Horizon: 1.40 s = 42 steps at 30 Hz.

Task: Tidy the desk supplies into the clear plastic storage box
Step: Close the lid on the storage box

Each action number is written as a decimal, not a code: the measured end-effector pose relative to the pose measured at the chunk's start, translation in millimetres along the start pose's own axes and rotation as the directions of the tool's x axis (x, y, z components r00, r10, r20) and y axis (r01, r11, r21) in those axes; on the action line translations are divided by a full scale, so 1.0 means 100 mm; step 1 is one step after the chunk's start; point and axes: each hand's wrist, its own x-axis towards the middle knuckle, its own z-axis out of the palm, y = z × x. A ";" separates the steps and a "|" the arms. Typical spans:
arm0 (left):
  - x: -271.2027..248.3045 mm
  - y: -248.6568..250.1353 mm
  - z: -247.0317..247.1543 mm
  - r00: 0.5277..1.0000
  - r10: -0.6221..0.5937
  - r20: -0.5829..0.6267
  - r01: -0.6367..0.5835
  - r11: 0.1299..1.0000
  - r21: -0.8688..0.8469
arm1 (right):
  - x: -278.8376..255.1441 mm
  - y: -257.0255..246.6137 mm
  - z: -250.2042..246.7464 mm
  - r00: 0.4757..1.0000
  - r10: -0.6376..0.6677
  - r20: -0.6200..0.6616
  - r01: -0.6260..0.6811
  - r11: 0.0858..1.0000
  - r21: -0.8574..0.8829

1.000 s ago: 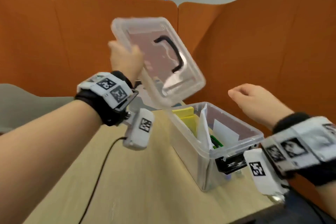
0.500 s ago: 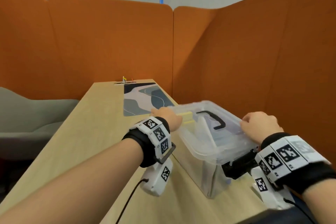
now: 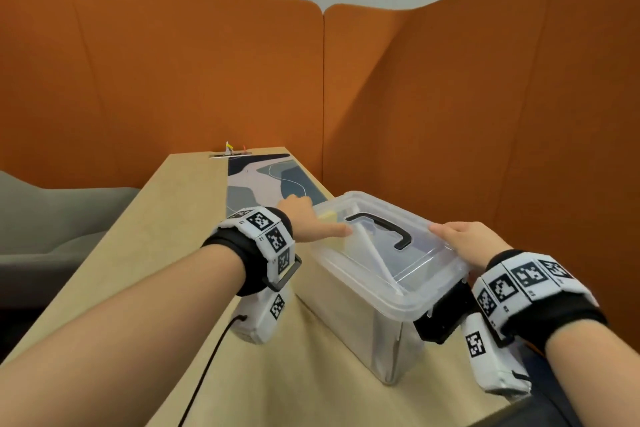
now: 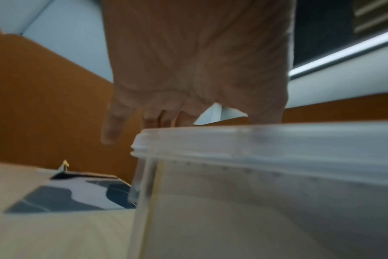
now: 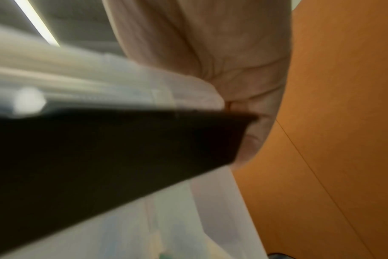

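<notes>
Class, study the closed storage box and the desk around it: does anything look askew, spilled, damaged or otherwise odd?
Nothing stands out. The clear plastic lid sits level on the clear plastic storage box, both hands resting on it; the patterned desk mat lies flat.

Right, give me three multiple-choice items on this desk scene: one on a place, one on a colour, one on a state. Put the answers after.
1. Where does the patterned desk mat lie relative to the clear storage box?
A. Beyond it, toward the far end of the desk
B. Under it
C. Inside it

2. What colour is the handle on the lid?
A. Orange
B. Black
C. Yellow

3. What state is the box in?
A. Open, lid held in the air
B. Lid leaning against the partition
C. Lid resting on top of it

Answers: 1 A, the head view shows the mat past the box's far corner. 2 B, the handle shows dark against the clear lid. 3 C, the lid sits on the rim with the left hand and right hand resting on it.
</notes>
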 end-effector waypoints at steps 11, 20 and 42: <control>-0.13 -0.95 -0.15 0.929 -0.368 -0.030 0.338 0.880 -0.334 | -0.03 -0.47 0.53 0.999 -0.012 -0.032 0.018 0.980 0.201; -0.52 -1.66 -0.26 0.808 -0.575 0.130 0.538 0.629 -0.561 | -0.12 -0.82 0.79 0.967 -0.055 0.250 -0.009 0.969 0.247; -0.66 -1.67 -0.12 0.810 -0.577 -0.100 0.440 0.712 -0.547 | -0.36 -1.45 1.15 0.989 -0.134 0.066 0.134 0.991 0.007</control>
